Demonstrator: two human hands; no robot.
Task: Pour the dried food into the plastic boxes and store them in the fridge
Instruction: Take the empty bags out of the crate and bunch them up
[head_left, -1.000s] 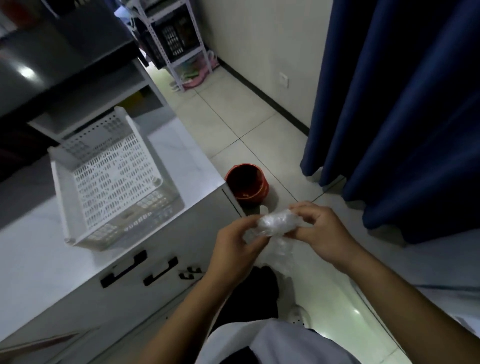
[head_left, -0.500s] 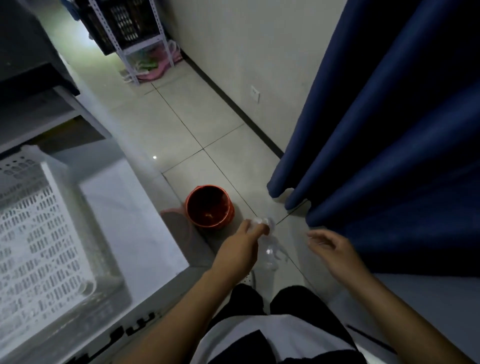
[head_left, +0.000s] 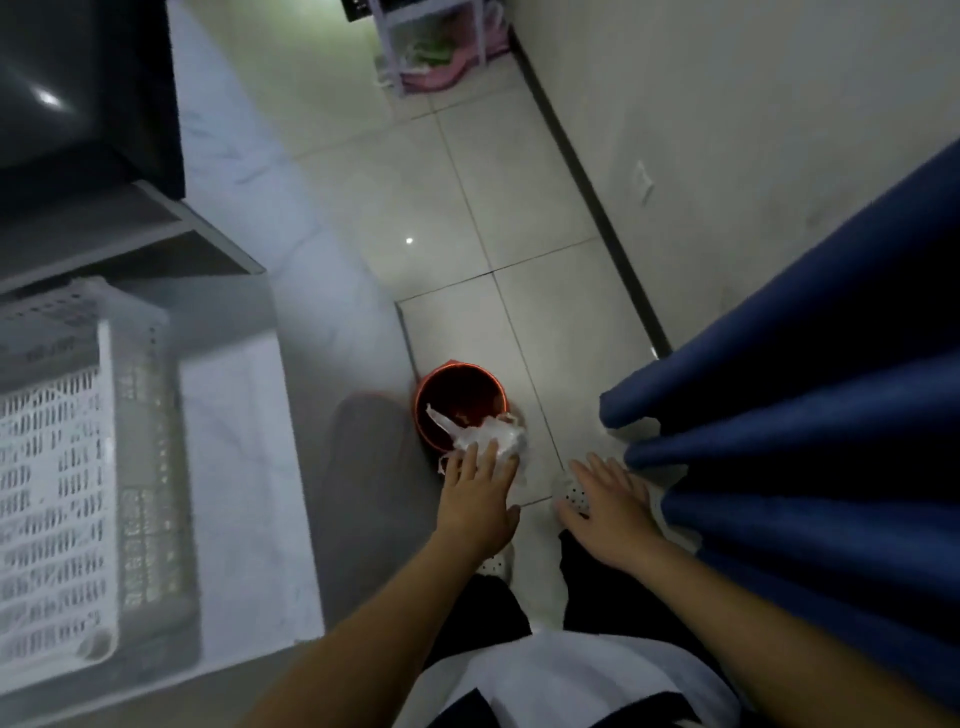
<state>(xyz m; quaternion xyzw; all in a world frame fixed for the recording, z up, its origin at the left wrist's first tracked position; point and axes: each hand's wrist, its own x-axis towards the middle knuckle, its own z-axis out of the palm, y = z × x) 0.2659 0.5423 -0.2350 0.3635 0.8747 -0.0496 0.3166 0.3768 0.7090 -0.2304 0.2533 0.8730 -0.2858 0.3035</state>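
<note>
change: left hand (head_left: 475, 499) now lower, over the bin, fingers spread, crumpled plastic bag (head_left: 491, 439) leaving them; camera tilted further down
right hand: right hand (head_left: 605, 512) flat, relaxed, holds nothing
bag: at rim of red bin (head_left: 447, 395) on floor, contact unclear
tabletop: white basket (head_left: 57, 467) on tabletop (head_left: 239, 467)
step: likely discarding emptied wrapper
next: probably back to the boxes, none in view

1. The white perforated basket (head_left: 57, 499) is running off the left edge, blurred.
2. The left hand (head_left: 475, 501) is covering part of the crumpled plastic bag (head_left: 491, 439); its grip is staying unclear.
3. The bag is hiding part of the red bucket (head_left: 460, 402).
</note>
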